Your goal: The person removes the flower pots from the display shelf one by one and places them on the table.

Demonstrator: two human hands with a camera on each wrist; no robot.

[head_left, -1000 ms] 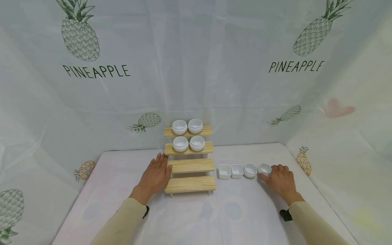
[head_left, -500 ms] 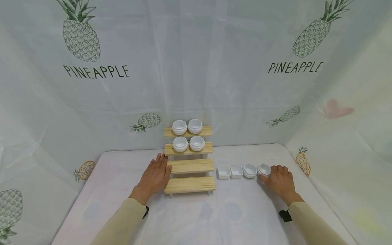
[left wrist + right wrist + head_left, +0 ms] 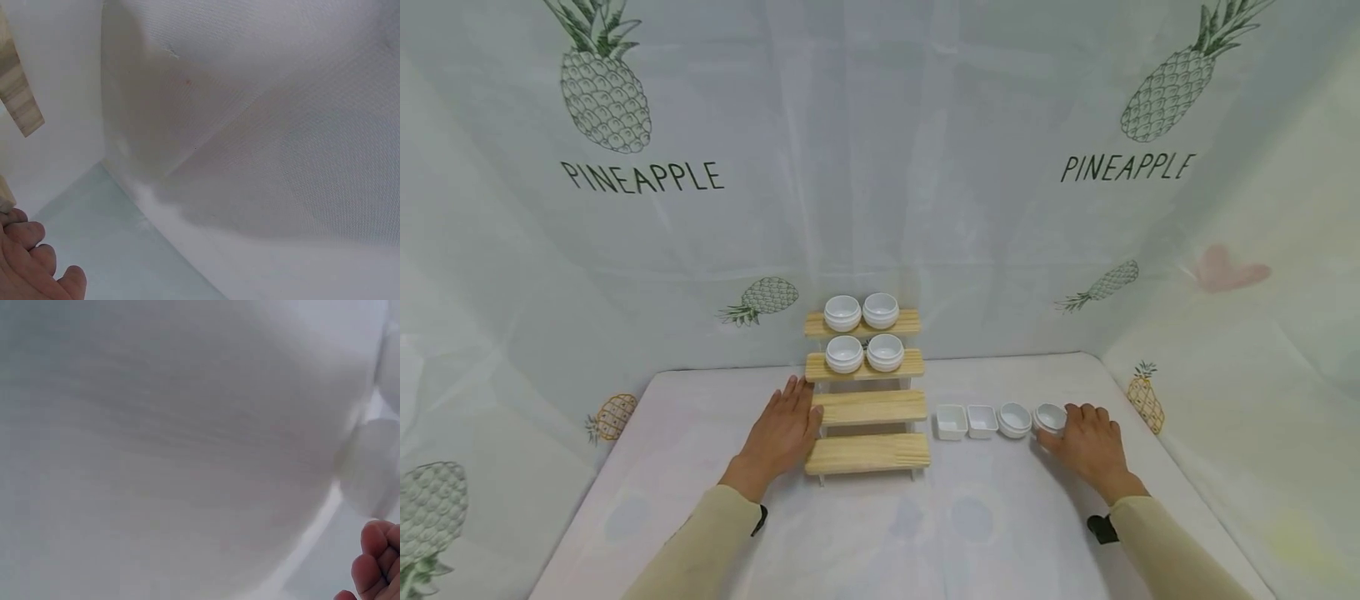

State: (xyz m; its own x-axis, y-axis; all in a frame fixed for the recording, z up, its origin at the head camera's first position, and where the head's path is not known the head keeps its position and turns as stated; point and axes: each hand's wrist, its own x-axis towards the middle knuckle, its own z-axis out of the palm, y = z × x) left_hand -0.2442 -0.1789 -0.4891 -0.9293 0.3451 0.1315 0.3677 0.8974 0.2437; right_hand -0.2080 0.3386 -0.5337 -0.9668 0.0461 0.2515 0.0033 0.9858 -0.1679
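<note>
A stepped wooden rack [image 3: 868, 452] stands in the middle of the head view, with several white round bowls [image 3: 845, 353] on its two upper steps. My left hand [image 3: 778, 433] lies against the rack's left side, fingers extended. To the right of the rack, a row on the table holds two square white dishes [image 3: 951, 422] and two round ones. My right hand [image 3: 1088, 446] is at the rightmost round bowl [image 3: 1049, 417], thumb at its front and fingers at its right side. The right wrist view shows fingertips just beside a blurred white bowl [image 3: 370, 469].
The table [image 3: 700, 392] is covered with a pale cloth. A light curtain [image 3: 880, 192] with pineapple prints hangs behind it and along both sides. The two lower rack steps are bare.
</note>
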